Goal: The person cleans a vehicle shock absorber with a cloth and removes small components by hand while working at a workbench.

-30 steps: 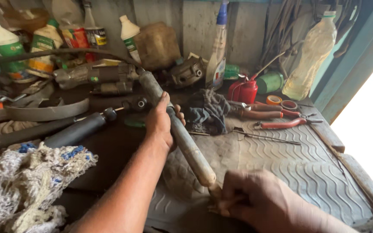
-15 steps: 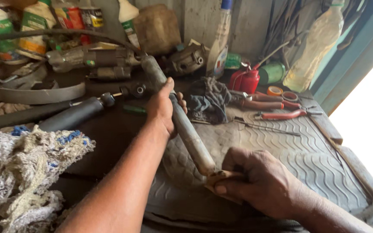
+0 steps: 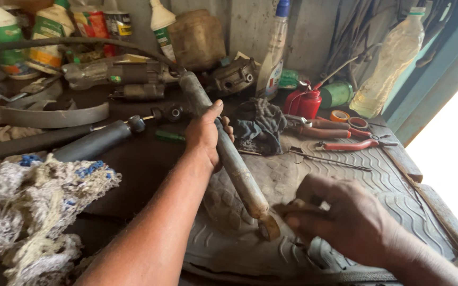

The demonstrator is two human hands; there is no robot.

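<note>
A long grey, dusty shock absorber [image 3: 239, 175] lies slanted across the bench, its near end with a round eye [image 3: 267, 229] over a ribbed rubber mat [image 3: 345, 180]. My left hand [image 3: 205, 135] is wrapped around the tube near its middle. My right hand [image 3: 345, 220] is closed at the near end, pinching a thin brownish tool or rod [image 3: 292, 209] against the eye. What exactly the right fingers hold is partly hidden.
A second dark shock absorber [image 3: 88, 142] lies left. Knotted white rags [image 3: 33, 206] sit at front left. Bottles [image 3: 6, 32] and engine parts [image 3: 234, 77] line the back. A red oil can [image 3: 306, 103], a dark cloth [image 3: 261, 124] and red-handled pliers [image 3: 345, 143] lie at right.
My right hand has shifted up along the near end of the shock absorber and now pinches the thin piece at the eye. My left hand keeps its hold.
</note>
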